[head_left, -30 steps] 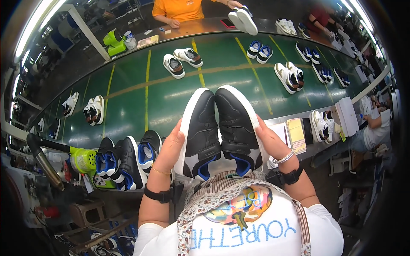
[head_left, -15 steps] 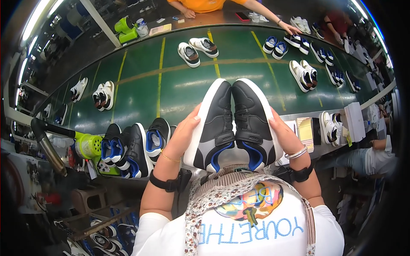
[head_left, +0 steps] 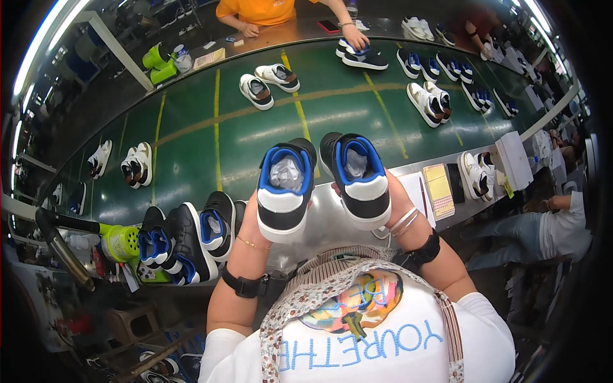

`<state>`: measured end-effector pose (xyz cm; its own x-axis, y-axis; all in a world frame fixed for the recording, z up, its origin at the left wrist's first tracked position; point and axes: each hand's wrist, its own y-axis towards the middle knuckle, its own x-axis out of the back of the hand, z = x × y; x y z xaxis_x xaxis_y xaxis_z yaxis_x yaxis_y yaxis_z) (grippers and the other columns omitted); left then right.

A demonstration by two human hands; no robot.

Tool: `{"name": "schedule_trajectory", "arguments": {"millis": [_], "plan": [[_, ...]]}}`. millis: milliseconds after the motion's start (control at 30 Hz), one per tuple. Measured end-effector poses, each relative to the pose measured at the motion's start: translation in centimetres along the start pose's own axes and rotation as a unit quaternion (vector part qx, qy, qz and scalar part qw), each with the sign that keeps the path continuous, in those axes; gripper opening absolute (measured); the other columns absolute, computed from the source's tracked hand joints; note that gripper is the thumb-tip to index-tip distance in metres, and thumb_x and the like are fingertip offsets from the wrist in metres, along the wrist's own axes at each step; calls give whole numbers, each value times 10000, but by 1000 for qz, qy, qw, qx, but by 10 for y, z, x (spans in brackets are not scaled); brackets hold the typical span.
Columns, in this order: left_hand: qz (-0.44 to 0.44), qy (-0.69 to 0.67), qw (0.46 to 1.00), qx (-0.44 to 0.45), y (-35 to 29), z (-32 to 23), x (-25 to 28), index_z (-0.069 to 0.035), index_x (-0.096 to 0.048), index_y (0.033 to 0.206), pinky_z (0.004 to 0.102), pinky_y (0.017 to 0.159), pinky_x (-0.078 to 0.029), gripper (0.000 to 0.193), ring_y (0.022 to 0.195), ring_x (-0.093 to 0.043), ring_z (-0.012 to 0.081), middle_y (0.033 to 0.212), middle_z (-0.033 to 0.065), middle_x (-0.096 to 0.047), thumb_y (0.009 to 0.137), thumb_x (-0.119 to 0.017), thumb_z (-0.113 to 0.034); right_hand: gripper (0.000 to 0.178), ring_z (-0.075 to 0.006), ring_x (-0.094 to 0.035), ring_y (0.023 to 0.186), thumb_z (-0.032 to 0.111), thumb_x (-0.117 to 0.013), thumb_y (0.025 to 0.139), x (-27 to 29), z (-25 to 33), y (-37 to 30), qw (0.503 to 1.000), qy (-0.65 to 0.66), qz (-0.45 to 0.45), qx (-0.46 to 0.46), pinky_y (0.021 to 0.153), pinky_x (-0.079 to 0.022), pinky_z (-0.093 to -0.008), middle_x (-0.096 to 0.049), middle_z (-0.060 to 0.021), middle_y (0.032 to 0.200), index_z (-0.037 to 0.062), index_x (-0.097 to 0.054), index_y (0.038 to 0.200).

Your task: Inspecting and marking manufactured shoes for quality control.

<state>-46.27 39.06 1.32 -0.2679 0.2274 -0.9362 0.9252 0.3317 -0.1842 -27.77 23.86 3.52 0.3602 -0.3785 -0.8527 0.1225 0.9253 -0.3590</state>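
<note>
Two black sneakers with blue lining, white heels and white soles are held up side by side before my chest, heels toward me. The left sneaker (head_left: pixel 285 207) is in my left hand (head_left: pixel 250 217), which wraps its outer side. My right hand (head_left: pixel 397 199) grips the right sneaker (head_left: pixel 365 195) from its outer side; most fingers of both hands are hidden by the shoes. Crumpled paper (head_left: pixel 287 172) fills both openings. Left of my left hand, several matching black sneakers (head_left: pixel 191 239) stand packed together at the bench edge.
A green conveyor belt (head_left: pixel 185 159) with yellow lines carries several pairs of shoes. Across it, a person in orange (head_left: pixel 268 11) has a hand on a black sneaker (head_left: pixel 364 59). At right lie a notepad (head_left: pixel 438 190), white sneakers (head_left: pixel 474 172) and a white box (head_left: pixel 513 159). A lime-green blower (head_left: pixel 121 244) stands left.
My hands have tipped the sneakers over, from uppers and toes showing to heels and openings facing me. Across the belt, the other person's hand has moved left with a black sneaker.
</note>
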Motion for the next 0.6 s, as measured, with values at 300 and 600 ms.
{"name": "schedule_trajectory", "arguments": {"millis": [300, 600], "plan": [[-17, -120, 992, -32, 15, 25, 11, -85, -391, 1262, 406, 963, -395, 358, 1126, -464, 281, 1258, 138, -454, 926, -333, -192, 323, -297, -577, 957, 245, -376, 918, -14, -24, 11, 990, 136, -23, 16, 886, -466, -407, -580, -159, 1075, 39, -517, 1122], [-46, -225, 973, -14, 11, 28, 8, -120, -407, 1262, 494, 959, -384, 499, 1117, -477, 320, 1247, 109, -479, 948, -144, -405, 322, -287, -582, 950, 249, -380, 916, -19, -26, 13, 989, 136, -48, 14, 871, -473, -397, -593, -151, 1054, 32, -532, 1099]]}}
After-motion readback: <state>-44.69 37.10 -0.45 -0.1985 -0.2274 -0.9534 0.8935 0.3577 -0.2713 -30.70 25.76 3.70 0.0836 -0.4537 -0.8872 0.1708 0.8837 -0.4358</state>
